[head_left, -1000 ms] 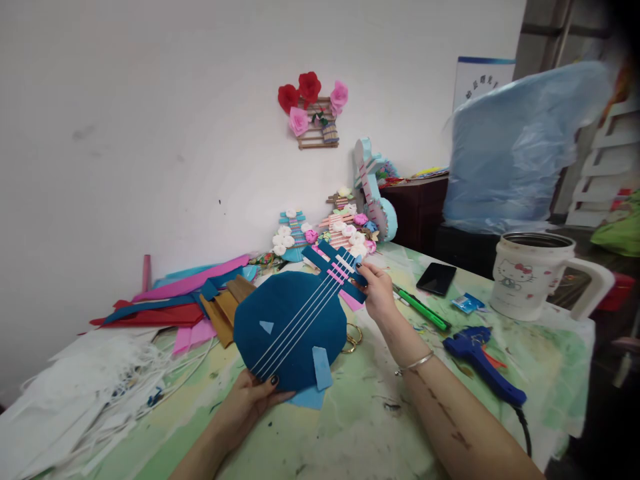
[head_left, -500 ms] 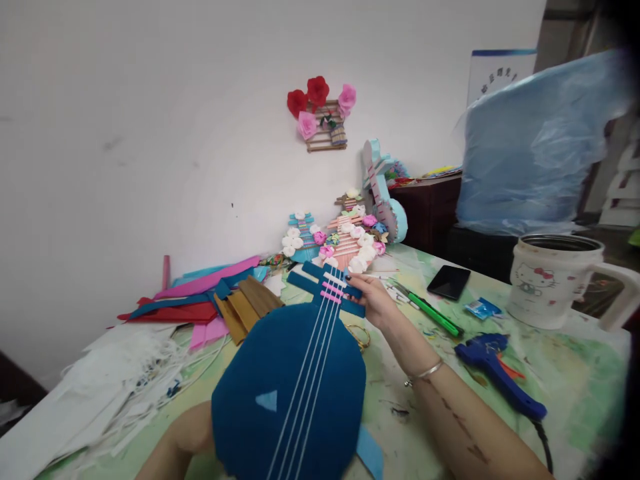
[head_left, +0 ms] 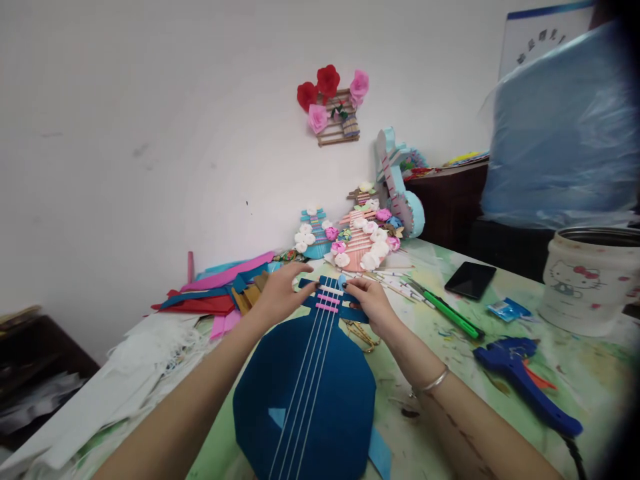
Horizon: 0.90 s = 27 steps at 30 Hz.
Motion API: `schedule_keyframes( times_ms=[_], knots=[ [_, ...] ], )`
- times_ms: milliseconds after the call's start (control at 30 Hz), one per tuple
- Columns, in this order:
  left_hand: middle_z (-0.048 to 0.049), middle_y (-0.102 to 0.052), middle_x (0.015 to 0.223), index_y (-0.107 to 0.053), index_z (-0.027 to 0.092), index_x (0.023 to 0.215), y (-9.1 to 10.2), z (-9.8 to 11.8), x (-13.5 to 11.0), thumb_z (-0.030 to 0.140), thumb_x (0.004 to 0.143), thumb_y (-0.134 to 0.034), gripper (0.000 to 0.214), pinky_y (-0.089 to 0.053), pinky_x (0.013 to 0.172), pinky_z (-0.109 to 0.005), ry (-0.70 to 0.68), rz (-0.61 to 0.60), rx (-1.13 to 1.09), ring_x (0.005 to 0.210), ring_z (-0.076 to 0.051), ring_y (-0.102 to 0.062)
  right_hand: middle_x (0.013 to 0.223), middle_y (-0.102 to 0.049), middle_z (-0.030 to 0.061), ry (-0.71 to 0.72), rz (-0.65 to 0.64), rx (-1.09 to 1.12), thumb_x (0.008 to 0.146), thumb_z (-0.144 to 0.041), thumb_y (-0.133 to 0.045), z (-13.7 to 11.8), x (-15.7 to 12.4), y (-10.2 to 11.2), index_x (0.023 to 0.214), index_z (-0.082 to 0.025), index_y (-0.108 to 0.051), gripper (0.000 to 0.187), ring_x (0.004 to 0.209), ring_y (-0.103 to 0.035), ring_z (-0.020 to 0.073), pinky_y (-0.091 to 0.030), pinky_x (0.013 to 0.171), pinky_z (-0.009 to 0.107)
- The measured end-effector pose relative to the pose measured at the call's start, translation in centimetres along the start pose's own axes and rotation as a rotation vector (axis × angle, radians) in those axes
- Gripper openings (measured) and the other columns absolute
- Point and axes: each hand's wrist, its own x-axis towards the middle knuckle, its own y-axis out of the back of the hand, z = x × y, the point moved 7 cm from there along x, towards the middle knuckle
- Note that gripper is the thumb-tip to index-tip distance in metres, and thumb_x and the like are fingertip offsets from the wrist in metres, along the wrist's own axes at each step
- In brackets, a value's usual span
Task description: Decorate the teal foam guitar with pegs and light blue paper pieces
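Observation:
A dark blue handmade toy lute (head_left: 345, 387) lies in front of me, its neck pointing away. White strings run down its body, over pink and white strips on the neck. My right hand (head_left: 371, 303) is closed around the right side of the head by the pegs. A small light blue piece (head_left: 342, 281) shows at its fingertips; whether they pinch it is unclear. At the left pegs, my left hand (head_left: 284, 292) has thumb and forefinger apart, the thumb against the head. A light blue triangle (head_left: 277, 417) sits on the body, and a light blue strip (head_left: 381, 453) sticks out at lower right.
To the right lie a green utility knife (head_left: 453, 313), a phone (head_left: 471, 280), a blue glue gun (head_left: 527, 383) and a white mug (head_left: 580, 287). Scissors (head_left: 364, 335) are beside the neck. Coloured sheets (head_left: 200, 301) and white scraps (head_left: 150, 360) lie left; flowered models (head_left: 360, 240) stand behind.
My left hand has come up from beside the lute's body to the left of its head. The right hand stays at the head, where a light blue piece now shows. The view has shifted left.

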Motion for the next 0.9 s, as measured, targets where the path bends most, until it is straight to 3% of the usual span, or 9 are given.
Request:
schedule_keyframes(
  times_ms=[100, 167, 267, 500, 767, 900],
  knots=[
    [-0.0145, -0.065, 0.112, -0.063, 0.014, 0.109, -3.6, 1.4, 2.8, 0.039, 0.076, -0.06, 0.042, -0.04, 0.093, -0.04, -0.06, -0.145, 0.138, 0.108, -0.029, -0.056, 0.061, -0.061, -0.0017, 0.003, -0.013, -0.019, 0.057, -0.028, -0.069, -0.3, 0.0, 0.0, 0.068, -0.015, -0.066, 0.017, 0.056, -0.054, 0.0097, -0.042, 0.045, 0.018],
    [-0.0133, -0.069, 0.098, -0.067, 0.013, 0.101, -5.4, 0.9, 3.9, 0.04, 0.075, -0.06, 0.038, -0.043, 0.083, -0.036, -0.026, -0.275, 0.133, 0.094, -0.028, -0.061, 0.06, -0.061, -0.0014, 0.005, -0.014, -0.034, 0.057, -0.027, -0.068, -0.4, 0.0, 0.1, 0.067, -0.015, -0.066, 0.015, 0.055, -0.055, 0.0106, -0.042, 0.044, 0.019],
    [-0.0064, -0.068, 0.074, -0.07, 0.013, 0.085, -6.6, 0.1, 4.7, 0.042, 0.074, -0.061, 0.032, -0.042, 0.063, -0.027, -0.013, -0.4, 0.053, 0.07, -0.019, -0.06, 0.057, -0.061, -0.0009, 0.002, -0.008, -0.052, 0.058, -0.025, -0.067, -0.4, 0.1, 0.2, 0.065, -0.016, -0.064, 0.012, 0.055, -0.057, 0.0121, -0.041, 0.044, 0.019],
    [0.0005, -0.058, 0.058, -0.07, 0.014, 0.085, -7.2, -1.1, 4.6, 0.047, 0.073, -0.06, 0.036, -0.032, 0.048, -0.022, 0.063, -0.508, -0.078, 0.051, -0.011, -0.046, 0.056, -0.06, -0.0017, 0.002, 0.007, -0.053, 0.058, -0.029, -0.069, 0.2, 0.3, 0.2, 0.067, -0.015, -0.064, 0.017, 0.048, -0.053, 0.0099, -0.037, 0.041, 0.019],
    [-0.0038, -0.063, 0.067, -0.071, 0.014, 0.081, -6.0, -2.8, 4.3, 0.049, 0.067, -0.064, 0.038, -0.033, 0.051, -0.024, 0.157, -0.421, -0.032, 0.061, -0.015, -0.053, 0.057, -0.063, -0.0002, 0.006, -0.054, 0.014, 0.049, -0.029, -0.075, 0.6, 0.6, -0.2, 0.062, -0.015, -0.061, 0.023, 0.054, -0.059, 0.0131, -0.045, 0.052, 0.024],
    [-0.0043, -0.064, 0.068, -0.072, 0.014, 0.082, -5.6, -3.5, 4.3, 0.049, 0.066, -0.064, 0.039, -0.034, 0.053, -0.024, 0.16, -0.396, -0.03, 0.061, -0.015, -0.052, 0.06, -0.065, 0.0002, 0.021, -0.1, 0.031, 0.048, -0.029, -0.076, 0.5, 0.4, -0.5, 0.065, -0.016, -0.064, 0.025, 0.057, -0.059, 0.0131, -0.044, 0.053, 0.024]
  ],
)
